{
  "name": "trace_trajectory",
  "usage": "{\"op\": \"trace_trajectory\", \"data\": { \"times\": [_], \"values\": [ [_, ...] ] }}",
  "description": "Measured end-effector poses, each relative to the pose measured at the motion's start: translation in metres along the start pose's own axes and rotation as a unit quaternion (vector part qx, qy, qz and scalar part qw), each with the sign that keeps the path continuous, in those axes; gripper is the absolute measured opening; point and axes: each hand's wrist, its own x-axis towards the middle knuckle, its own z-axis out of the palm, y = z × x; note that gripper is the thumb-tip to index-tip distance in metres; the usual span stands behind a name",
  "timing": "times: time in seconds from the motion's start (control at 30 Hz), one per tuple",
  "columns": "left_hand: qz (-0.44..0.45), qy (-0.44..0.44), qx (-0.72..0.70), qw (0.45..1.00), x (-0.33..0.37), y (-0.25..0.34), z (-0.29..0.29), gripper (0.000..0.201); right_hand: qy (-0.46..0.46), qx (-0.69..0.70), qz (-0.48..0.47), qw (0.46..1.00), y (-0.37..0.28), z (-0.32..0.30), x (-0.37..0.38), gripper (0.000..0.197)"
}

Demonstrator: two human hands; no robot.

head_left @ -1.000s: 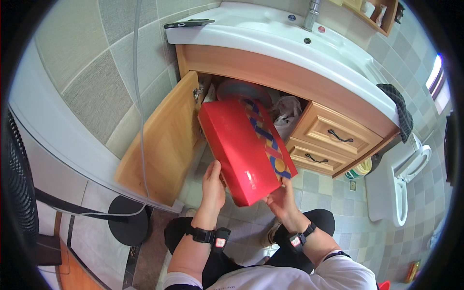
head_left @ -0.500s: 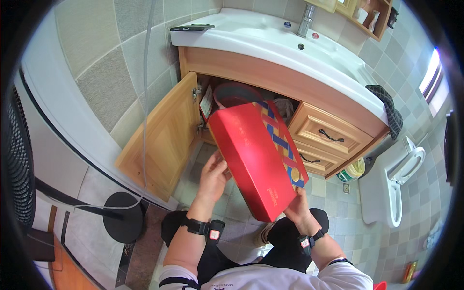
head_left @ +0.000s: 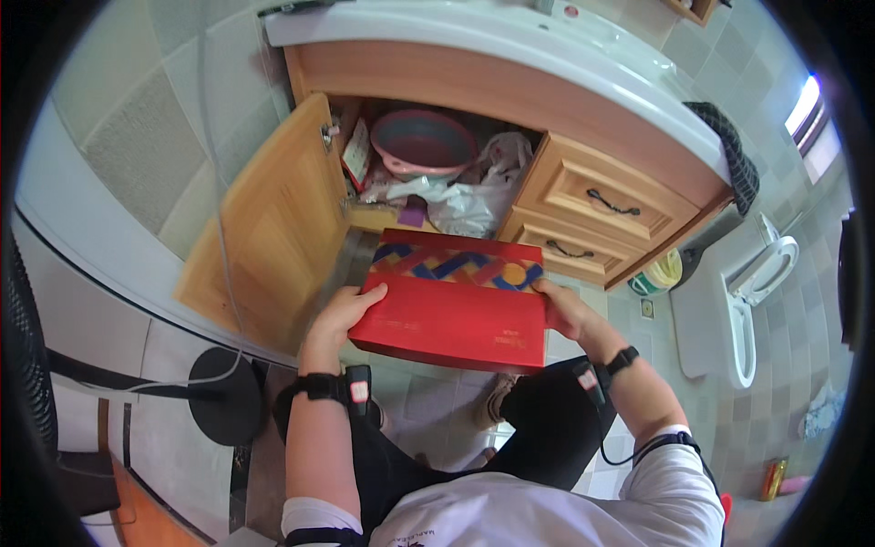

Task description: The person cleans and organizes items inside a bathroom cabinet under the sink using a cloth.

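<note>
Between both hands I hold a red gift box (head_left: 437,319) with a band of blue, gold and red woven pattern along its far part. My left hand (head_left: 344,314) grips its left end, thumb on top. At the right end my right hand (head_left: 567,308) clasps it, fingers partly hidden by the box. It hangs above the floor in front of an under-sink cabinet whose wooden door (head_left: 264,228) stands open. Inside the cabinet are a pink and grey basin (head_left: 424,146), white plastic bags (head_left: 469,205) and a flat box-like thing (head_left: 357,150) leaning at the left wall.
Right of the opening are two wooden drawers (head_left: 606,205) with dark handles, under a white sink counter (head_left: 456,35). A dark cloth (head_left: 729,150) hangs over its corner. A tub (head_left: 658,273) and a toilet (head_left: 720,314) stand to the right. A black fan base (head_left: 225,397) is at left.
The red box has turned to lie nearly crosswise and moved nearer to me, away from the cabinet opening. The basin and plastic bags inside now show. My view has tipped downward.
</note>
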Motion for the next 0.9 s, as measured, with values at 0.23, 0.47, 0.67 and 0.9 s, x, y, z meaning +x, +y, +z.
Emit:
{"op": "trace_trajectory", "data": {
  "times": [0.23, 0.47, 0.67, 0.9],
  "values": [
    [-0.218, 0.087, 0.093, 0.968, 0.052, -0.077, 0.007, 0.063, 0.079, -0.09, 0.148, 0.982, 0.091, 0.024, 0.094, 0.04],
    [-0.244, 0.199, 0.161, 0.935, 0.127, -0.239, -0.022, 0.079, 0.077, -0.056, 0.162, 0.982, 0.192, -0.004, 0.175, 0.031],
    [-0.257, 0.239, 0.13, 0.927, 0.152, -0.249, -0.009, 0.071, 0.133, 0.021, 0.147, 0.98, 0.22, -0.021, 0.194, 0.035],
    [-0.171, 0.271, 0.114, 0.941, 0.149, -0.224, -0.006, 0.058, 0.166, 0.116, 0.113, 0.973, 0.208, -0.006, 0.195, 0.031]
  ]
}}
